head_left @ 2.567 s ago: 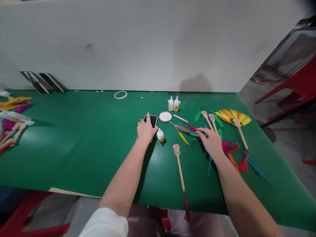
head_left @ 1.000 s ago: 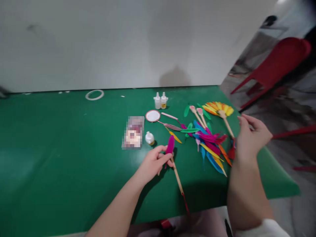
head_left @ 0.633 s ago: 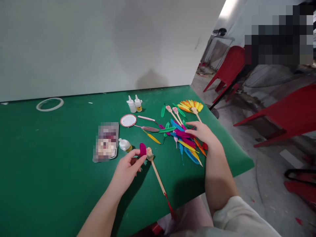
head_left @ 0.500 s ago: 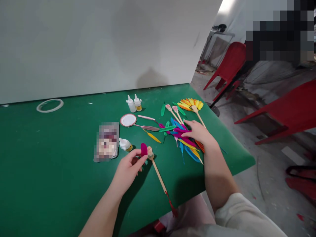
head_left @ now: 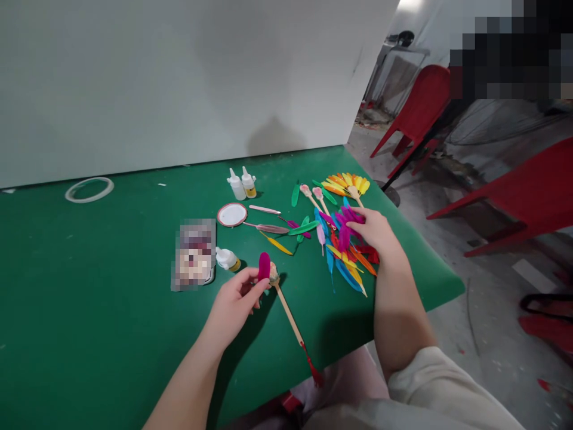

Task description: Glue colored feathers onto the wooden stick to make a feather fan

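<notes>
My left hand [head_left: 239, 301] pinches a magenta feather [head_left: 264, 266] between thumb and fingers. It is beside the round head of a wooden-handled fan stick [head_left: 289, 313], which lies on the green table with a red tassel [head_left: 316, 375] over the front edge. My right hand [head_left: 373, 233] is closed on some magenta feathers [head_left: 345, 226] above a heap of loose feathers [head_left: 347, 269] in blue, yellow, orange and red. Behind it lie two more fan sticks [head_left: 313, 197] and a fan of yellow and orange feathers [head_left: 347, 184].
Two glue bottles [head_left: 242, 184] stand at the back, and another bottle [head_left: 228, 259] lies near a phone-like blurred item [head_left: 193, 255]. A white round dish [head_left: 232, 215], tweezers [head_left: 265, 209] and a tape ring [head_left: 89, 190] are on the table [head_left: 111, 334]. Red chairs [head_left: 412, 107] stand right.
My right hand has gathered magenta feathers and lifted them a little up and right from the heap. My left hand stays by the stick's head, its feather showing more upright.
</notes>
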Motion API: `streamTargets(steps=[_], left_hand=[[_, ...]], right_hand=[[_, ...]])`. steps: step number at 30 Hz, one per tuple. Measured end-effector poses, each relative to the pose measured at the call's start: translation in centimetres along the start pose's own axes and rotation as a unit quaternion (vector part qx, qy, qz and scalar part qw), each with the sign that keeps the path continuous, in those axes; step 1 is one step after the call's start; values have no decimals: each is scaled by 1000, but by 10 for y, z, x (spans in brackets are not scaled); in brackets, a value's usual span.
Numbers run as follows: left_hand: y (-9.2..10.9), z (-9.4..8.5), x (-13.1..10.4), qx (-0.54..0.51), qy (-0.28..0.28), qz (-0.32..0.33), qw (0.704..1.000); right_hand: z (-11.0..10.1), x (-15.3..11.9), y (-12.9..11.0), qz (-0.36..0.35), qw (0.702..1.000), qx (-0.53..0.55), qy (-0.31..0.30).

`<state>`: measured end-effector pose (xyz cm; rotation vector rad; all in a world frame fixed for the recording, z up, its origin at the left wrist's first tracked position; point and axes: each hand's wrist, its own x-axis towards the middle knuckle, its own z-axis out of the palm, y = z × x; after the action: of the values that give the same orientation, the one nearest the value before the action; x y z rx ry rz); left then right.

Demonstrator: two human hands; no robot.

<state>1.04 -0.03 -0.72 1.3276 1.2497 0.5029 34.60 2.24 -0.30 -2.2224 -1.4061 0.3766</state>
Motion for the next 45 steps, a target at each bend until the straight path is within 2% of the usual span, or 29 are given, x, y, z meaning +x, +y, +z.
streamTargets(steps=[3, 6, 9, 11, 14, 17, 21, 24, 26, 28, 31, 34, 36, 39, 42, 45], left_hand=[[2, 2, 0, -17, -14, -5, 1000], [3, 5, 0, -23, -29, -13, 999], [3, 6, 0, -33, -31, -19, 999], [2, 7, 1, -42, -26, -15, 999], [2, 8, 2, -48, -10, -11, 999], [3, 12, 4, -45, 0, -16, 999], [7, 24, 9, -48, 0, -7, 999], [13, 38, 16, -9, 3, 16, 1000], [20, 48, 21, 51, -13, 45, 998], [28, 58, 26, 165, -19, 69, 984], [41, 74, 33, 359, 41, 83, 929], [51, 92, 42, 410, 88, 79, 905], [56, 104, 50, 423, 99, 81, 897], [60, 124, 65, 462, 127, 109, 871], [63, 138, 79, 499, 155, 111, 845], [65, 142, 86, 506, 148, 89, 845]], right_hand=[[-5, -1, -5, 5, 990, 128, 52], [-8, -4, -13, 11, 960, 277, 37], [-5, -5, -20, 39, 928, 371, 20], [-1, -5, -22, 47, 904, 424, -7], [9, -4, -24, 59, 874, 476, -84], [18, -3, -25, 69, 861, 479, -156], [24, -2, -25, 55, 868, 449, -204], [24, 2, -23, 45, 874, 441, -200], [24, 6, -20, 45, 882, 434, -177], [22, 10, -15, 49, 888, 433, -146], [16, 17, -8, 53, 888, 450, -78], [9, 22, -1, 55, 897, 439, 5], [8, 24, 3, 57, 928, 368, 24], [12, 24, 8, 54, 972, 228, -4], [19, 23, 12, 54, 986, 154, -23], [24, 22, 12, 44, 993, 108, -32]])
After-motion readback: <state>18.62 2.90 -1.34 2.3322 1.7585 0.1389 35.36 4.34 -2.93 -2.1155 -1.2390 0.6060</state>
